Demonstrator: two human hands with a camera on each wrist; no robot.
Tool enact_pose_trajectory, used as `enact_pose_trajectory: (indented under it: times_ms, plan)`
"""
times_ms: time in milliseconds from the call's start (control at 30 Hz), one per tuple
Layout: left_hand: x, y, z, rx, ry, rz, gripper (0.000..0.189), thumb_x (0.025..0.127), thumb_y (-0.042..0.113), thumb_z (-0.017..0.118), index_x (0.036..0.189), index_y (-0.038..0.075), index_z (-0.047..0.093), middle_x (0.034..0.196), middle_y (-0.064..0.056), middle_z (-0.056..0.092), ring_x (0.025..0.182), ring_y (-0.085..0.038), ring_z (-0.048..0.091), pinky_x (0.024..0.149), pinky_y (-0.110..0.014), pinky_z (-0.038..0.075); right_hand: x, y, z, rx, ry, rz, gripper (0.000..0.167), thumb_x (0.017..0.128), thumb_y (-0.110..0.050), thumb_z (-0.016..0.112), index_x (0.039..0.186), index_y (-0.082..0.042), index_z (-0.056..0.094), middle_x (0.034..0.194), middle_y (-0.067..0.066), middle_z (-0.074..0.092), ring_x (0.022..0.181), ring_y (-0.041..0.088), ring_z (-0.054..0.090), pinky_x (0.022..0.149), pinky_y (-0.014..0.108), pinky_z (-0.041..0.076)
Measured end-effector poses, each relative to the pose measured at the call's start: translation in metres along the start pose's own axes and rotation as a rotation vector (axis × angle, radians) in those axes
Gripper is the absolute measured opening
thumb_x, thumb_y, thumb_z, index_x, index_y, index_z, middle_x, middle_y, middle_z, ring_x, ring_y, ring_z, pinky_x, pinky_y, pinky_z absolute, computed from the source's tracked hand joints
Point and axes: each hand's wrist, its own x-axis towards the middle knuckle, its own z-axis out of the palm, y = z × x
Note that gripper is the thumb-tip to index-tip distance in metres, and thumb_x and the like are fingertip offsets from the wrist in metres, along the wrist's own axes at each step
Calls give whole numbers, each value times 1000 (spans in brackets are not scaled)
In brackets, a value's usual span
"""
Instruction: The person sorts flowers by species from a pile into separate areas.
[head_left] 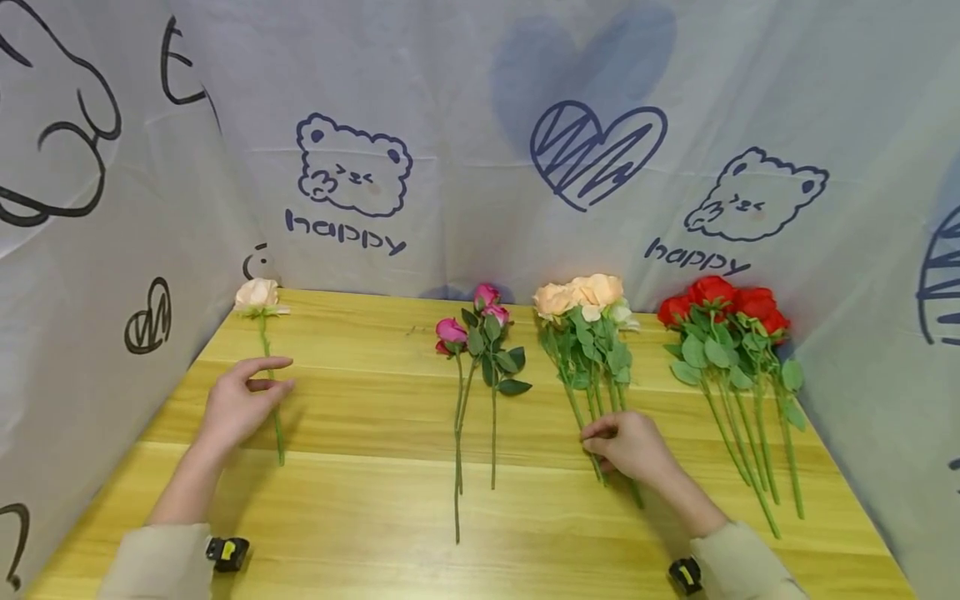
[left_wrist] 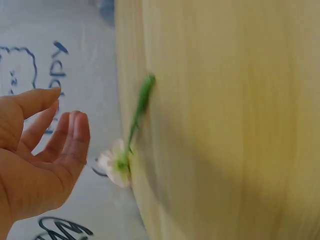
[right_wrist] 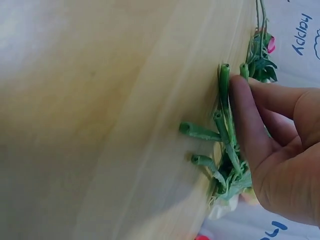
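Observation:
A single pale cream rose (head_left: 257,294) lies on the left of the table, its stem toward the front. My left hand (head_left: 240,404) hovers at that stem with thumb and fingers apart; in the left wrist view a gap separates the hand from the green stem (left_wrist: 142,97). Right of centre lies a bunch of peach roses (head_left: 597,292), with a whitish bloom (head_left: 624,314) at its right side. My right hand (head_left: 633,446) is low on this bunch. Its thumb and finger pinch one peach rose stem (right_wrist: 244,71), while several other cut stem ends (right_wrist: 192,131) stick out beside them.
Magenta roses (head_left: 452,331) with long stems lie mid-table. Several red roses (head_left: 712,292) lie at the right. Behind and beside the wooden table (head_left: 360,517) hangs a white cloth (head_left: 465,183) with drawn bears and hearts, close to the blooms at the back edge.

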Motion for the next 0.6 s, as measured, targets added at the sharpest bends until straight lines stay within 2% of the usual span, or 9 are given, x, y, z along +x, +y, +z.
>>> enact_pose_trajectory:
  times_ms: [167, 300, 433, 600]
  plan:
    - [8, -16, -11, 56, -86, -61, 47, 104, 27, 67, 142, 1, 61, 146, -30, 49, 118, -44, 60, 76, -32, 52, 3, 0, 1, -37, 23, -7, 11, 96, -3, 73, 105, -4, 79, 94, 5, 74, 74, 17, 70, 62, 33, 62]
    - [15, -23, -15, 52, -143, -123, 50, 103, 25, 67, 145, -1, 57, 152, -35, 41, 126, -51, 54, 89, -52, 55, 6, 1, 1, -10, 9, -10, 17, 95, 0, 73, 111, -3, 78, 103, 10, 75, 77, 19, 72, 64, 32, 63]
    - [21, -29, -17, 34, -180, -164, 54, 101, 19, 69, 147, -5, 53, 159, -38, 28, 136, -57, 43, 105, -65, 44, 8, 3, 2, -9, 9, -11, 21, 94, 4, 72, 114, -2, 77, 110, 13, 74, 72, 19, 72, 63, 30, 62]
    - [23, -34, -16, 51, -220, -158, 61, 97, 15, 73, 147, -10, 49, 155, -40, 33, 138, -61, 34, 111, -71, 33, 7, 3, 3, -60, 23, -33, 22, 94, 2, 72, 114, -3, 77, 109, 11, 74, 67, 16, 70, 60, 30, 61]
